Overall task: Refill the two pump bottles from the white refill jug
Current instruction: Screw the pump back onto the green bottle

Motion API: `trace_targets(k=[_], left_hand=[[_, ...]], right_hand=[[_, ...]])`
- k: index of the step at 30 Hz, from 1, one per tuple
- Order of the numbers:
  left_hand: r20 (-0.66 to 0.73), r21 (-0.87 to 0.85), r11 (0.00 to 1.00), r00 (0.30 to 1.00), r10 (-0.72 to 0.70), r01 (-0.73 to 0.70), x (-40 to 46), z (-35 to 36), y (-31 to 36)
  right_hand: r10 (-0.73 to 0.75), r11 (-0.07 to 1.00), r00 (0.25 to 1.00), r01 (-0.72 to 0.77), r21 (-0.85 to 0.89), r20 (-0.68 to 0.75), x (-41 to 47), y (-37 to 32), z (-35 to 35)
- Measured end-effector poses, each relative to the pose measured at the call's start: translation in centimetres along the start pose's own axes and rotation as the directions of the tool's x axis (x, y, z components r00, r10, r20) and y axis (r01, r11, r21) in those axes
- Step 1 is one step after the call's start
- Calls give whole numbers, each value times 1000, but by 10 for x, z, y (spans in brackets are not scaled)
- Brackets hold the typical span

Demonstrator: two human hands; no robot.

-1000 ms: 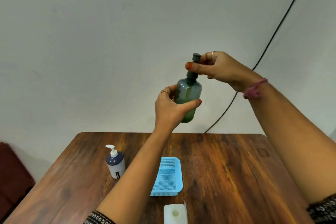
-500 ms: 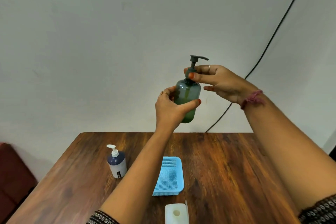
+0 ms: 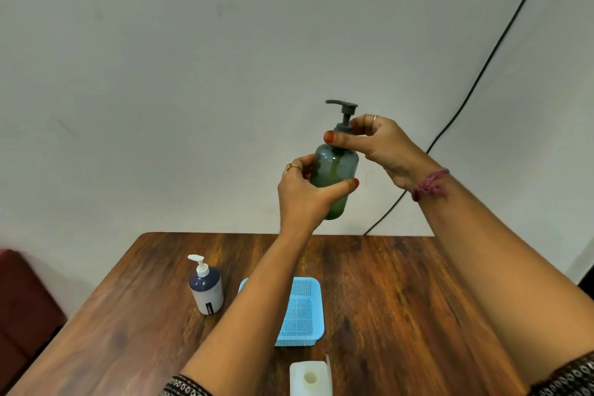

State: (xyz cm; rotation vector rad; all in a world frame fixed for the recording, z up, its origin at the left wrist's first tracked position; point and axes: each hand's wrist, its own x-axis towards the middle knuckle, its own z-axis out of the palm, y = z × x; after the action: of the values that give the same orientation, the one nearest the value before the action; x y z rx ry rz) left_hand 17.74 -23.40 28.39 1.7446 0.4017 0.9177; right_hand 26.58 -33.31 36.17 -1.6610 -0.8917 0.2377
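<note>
**Both hands on green bottle, pump collar in grip**

Left hand [image 3: 305, 193] wraps the green bottle [image 3: 334, 177] round its middle, thumb across the front, holding it upright in the air above the far edge of the table [image 3: 401, 299]. Right hand [image 3: 376, 148] pinches the dark pump [image 3: 344, 116] at its collar, fingers curled; nozzle points left.

Handling, judged: plastic body, tinted and see-through, looks nearly empty, so light. The smooth wall may slip if wet with soap; keep your left grip mid-body, not near the base. Turn at the collar, never the thin nozzle stem, which could snap. Expect a long dip tube to drip on withdrawal.

Relative to the bottle: blue tray [image 3: 302, 312] below on the table; second bottle [image 3: 207, 289] below-left, pump on; jug [image 3: 310, 378] lowest, mouth open.
</note>
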Motion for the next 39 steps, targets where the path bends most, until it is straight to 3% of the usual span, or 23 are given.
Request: trace_targets(k=[5, 11, 15, 17, 19, 21, 27, 31, 35, 39], left_hand=[[-4, -11, 1000, 1000, -13, 13, 1, 2, 0], [-5, -8, 1000, 1000, -5, 5, -1, 3, -3], [5, -16, 1000, 1000, -11, 11, -1, 3, -4], [4, -17, 1000, 1000, -9, 9, -2, 3, -4], [1, -9, 1000, 1000, -3, 3, -2, 3, -5], [-5, -4, 1000, 1000, 0, 0, -3, 5, -5], [-1, -37, 999, 1000, -24, 24, -2, 4, -5], [-15, -55, 998, 999, -35, 34, 0, 4, -6], [-23, -21, 1000, 1000, -11, 10, 3, 7, -5], [-17, -46, 999, 1000, -25, 24, 7, 6, -7]], right_hand=[[78, 995, 985, -87, 51, 154, -3, 1, -12], [22, 998, 999, -23, 62, 26, 3, 9, 4], [54, 993, 975, -76, 96, 217, 1, 13, -10], [25, 994, 987, -42, 104, 160, 1, 14, -7], [25, 996, 1000, -24, 82, -15, 2, 14, 7], [19, 998, 995, -14, 56, -96, 4, 18, 16], [40, 975, 978, -83, 206, 204, -1, 22, -1], [37, 981, 999, -36, 189, 0, 3, 22, 11], [85, 975, 973, -37, 219, -215, 3, 21, 29], [76, 981, 996, -65, 183, -51, 8, 20, 22]])
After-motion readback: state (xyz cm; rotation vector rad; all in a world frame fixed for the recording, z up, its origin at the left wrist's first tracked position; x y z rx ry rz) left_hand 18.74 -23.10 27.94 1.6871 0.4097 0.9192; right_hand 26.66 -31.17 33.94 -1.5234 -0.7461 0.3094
